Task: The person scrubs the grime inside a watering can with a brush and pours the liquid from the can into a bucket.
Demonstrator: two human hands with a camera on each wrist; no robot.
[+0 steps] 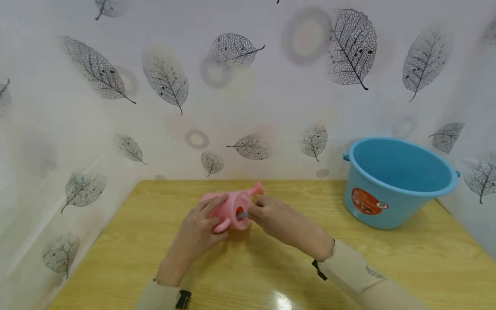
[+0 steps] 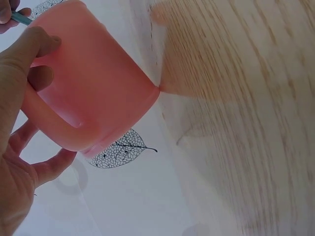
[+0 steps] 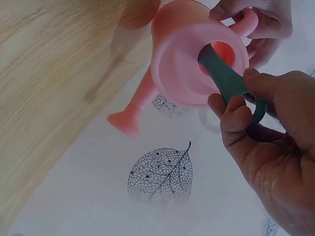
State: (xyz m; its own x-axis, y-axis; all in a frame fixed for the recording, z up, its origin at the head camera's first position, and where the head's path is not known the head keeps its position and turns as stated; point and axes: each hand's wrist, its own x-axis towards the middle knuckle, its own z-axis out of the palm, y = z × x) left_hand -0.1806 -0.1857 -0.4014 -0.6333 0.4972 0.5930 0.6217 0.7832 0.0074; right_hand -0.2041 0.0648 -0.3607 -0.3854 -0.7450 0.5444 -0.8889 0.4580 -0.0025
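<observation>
A pink toy watering can (image 1: 231, 208) lies tilted above the wooden table, its spout (image 1: 257, 188) pointing away toward the wall. My left hand (image 1: 205, 224) grips the can by its handle side; the left wrist view shows fingers (image 2: 34, 54) curled round the pink body (image 2: 98, 83). My right hand (image 1: 263, 213) pinches a dark green tool (image 3: 226, 76) whose end sits inside the can's round top opening (image 3: 199, 61). What the tool's hidden end looks like cannot be told.
A blue plastic bucket (image 1: 410, 206) with a red label stands at the right back of the table (image 1: 271, 275). Leaf-patterned walls (image 1: 248, 107) close in the table at the back and both sides.
</observation>
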